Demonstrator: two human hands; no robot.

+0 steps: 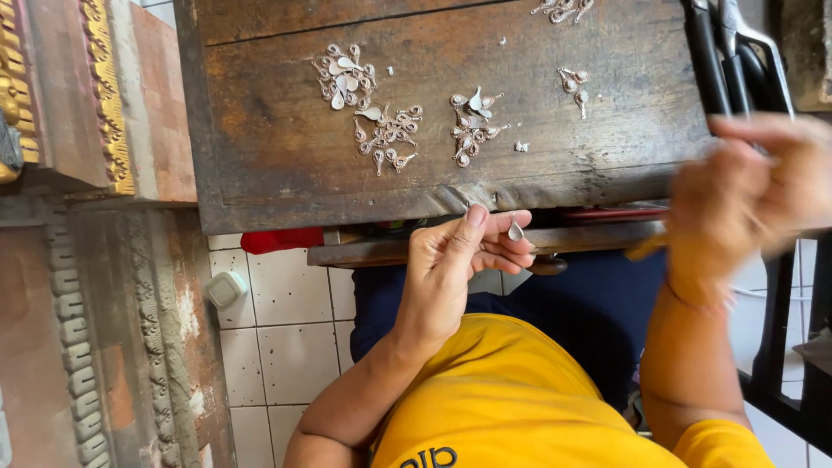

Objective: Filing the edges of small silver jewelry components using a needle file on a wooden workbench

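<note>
**Bench entry: silver teardrop piece held at the front edge of the workboard**

1. Wooden workboard [260,156]. Dark, worn, filling the upper frame; its front edge lies just above the hands.

2. Dark pliers-type tools [737,52]. On the board's right end, handles running up and down the frame.

3. Right hand [754,191]. Raised at the board's right corner, heavily blurred. Fingers look bunched towards the thumb, but whether they grip anything cannot be told; a yellowish tip shows below the hand, unidentifiable.

4. Left hand [459,260]. Just below the board's front edge, above the lap. Fingers curled inward and together, thumb upright, fingertips clamped on item 7.

5. Clusters of silver filigree pieces [386,134]. Several small heaps on the board, well apart from both hands; another cluster [472,126] to its right.

6. Small white switch-like object [225,289]. On the tiled floor, far left.

7. Silver teardrop piece [516,230]. Pinched at the left fingertips, near the board's edge but apart from it. Long axis near upright in the frame, slightly tilted; narrow point towards the board, rounded end towards the fingers.

Step in hand, as judged: one piece singled out and presented for working, right hand in motion beside it. The next move would call for a steady pinch and a fine, precise approach, the piece being small.
</note>
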